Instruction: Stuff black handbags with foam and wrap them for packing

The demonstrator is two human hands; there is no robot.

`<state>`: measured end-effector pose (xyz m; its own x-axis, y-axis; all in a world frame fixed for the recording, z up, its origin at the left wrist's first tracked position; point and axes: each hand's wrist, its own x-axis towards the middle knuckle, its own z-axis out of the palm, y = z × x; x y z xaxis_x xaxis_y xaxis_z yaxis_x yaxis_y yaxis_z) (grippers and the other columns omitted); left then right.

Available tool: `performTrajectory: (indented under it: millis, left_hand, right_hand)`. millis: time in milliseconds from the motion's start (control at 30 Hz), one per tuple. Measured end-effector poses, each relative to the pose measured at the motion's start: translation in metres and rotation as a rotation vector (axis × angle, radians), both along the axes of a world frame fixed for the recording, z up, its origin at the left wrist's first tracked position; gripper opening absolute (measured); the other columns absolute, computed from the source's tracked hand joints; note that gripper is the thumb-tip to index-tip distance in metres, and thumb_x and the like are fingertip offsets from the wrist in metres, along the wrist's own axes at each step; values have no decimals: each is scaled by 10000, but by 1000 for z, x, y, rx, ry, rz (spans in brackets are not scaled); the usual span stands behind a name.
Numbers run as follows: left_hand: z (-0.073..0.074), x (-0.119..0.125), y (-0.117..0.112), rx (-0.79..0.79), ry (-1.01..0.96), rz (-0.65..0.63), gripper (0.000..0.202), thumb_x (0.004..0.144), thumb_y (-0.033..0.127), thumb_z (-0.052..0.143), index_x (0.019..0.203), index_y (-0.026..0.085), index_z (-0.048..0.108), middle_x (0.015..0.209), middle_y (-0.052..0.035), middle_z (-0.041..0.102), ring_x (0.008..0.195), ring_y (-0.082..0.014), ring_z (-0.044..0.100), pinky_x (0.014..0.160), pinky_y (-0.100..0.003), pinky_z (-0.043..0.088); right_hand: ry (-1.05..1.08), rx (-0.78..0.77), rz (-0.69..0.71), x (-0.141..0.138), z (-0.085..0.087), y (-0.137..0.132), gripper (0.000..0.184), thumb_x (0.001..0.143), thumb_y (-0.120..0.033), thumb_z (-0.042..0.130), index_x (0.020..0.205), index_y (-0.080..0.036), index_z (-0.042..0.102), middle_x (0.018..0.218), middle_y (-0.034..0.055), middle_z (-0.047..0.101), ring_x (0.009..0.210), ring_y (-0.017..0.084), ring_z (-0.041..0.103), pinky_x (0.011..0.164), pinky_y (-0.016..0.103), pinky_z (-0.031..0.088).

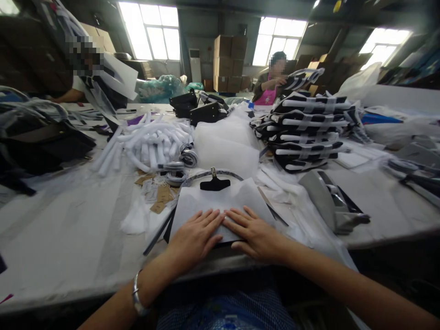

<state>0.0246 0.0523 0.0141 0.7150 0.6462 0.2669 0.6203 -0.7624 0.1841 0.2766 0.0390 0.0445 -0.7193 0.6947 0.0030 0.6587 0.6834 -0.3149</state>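
A black handbag [215, 184] with a wrapped loop handle lies in front of me at the table's front edge. Over its body is a white sheet [192, 201], thin like foam or tissue; dark edges and side straps stick out around it. My left hand [197, 233] rests flat on the sheet with fingers stretched out. Beside it, my right hand [256, 233] lies flat on the same sheet, fingers spread. The fingertips of the two hands nearly meet at the middle. Most of the bag's body is hidden under the sheet.
White foam tubes [158, 140] and coiled straps [177, 167] lie at the left, near brown tags [161, 197]. White sheets [227, 142] are stacked ahead. Wrapped black bags [309, 133] are piled at the right, beside a grey bag [326, 197]. A co-worker [271, 85] stands across the table.
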Motion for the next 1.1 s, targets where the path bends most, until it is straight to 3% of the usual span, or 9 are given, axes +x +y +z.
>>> performTrajectory:
  millis: [133,267,600,833,1100]
  left_hand:
    - [-7,-1,-11,23,-67,36,522,1012,374,479,1495,189,405,1499,-97,494,1377,-252,481,1129,-475,423]
    - [-15,-3,-15,68,-163,53,481,1000,367,512,1454,210,474,1451,-87,553,1337,-248,528,1125,-473,437]
    - [-16,-3,-18,28,-176,63,436,989,369,536,1397,217,548,1424,-88,582,1316,-256,549,1116,-507,442]
    - [-17,-3,-19,19,-208,65,447,983,368,546,1405,219,542,1428,-96,576,1326,-256,540,1123,-500,433]
    - [-17,-4,-19,7,-243,68,427,978,392,555,1364,213,578,1427,-80,581,1334,-241,532,1133,-476,427]
  right_hand:
    - [199,-141,-77,5,-3,7,443,1056,-328,365,1482,-238,446,1513,104,482,1425,226,403,1202,529,259]
    - [279,-56,-110,2,-13,7,399,1020,-231,442,1412,-234,514,1396,108,579,1308,217,527,1181,497,331]
    - [136,55,-85,-8,-12,10,393,985,-148,407,1352,-211,535,1283,131,606,1178,239,595,1089,494,450]
    - [114,44,-32,-6,-15,11,471,958,-92,397,1386,-251,511,1289,117,593,1189,226,588,1131,527,388]
    - [140,11,-87,-10,-13,10,453,963,-97,386,1382,-231,496,1328,112,583,1225,215,571,1126,485,419]
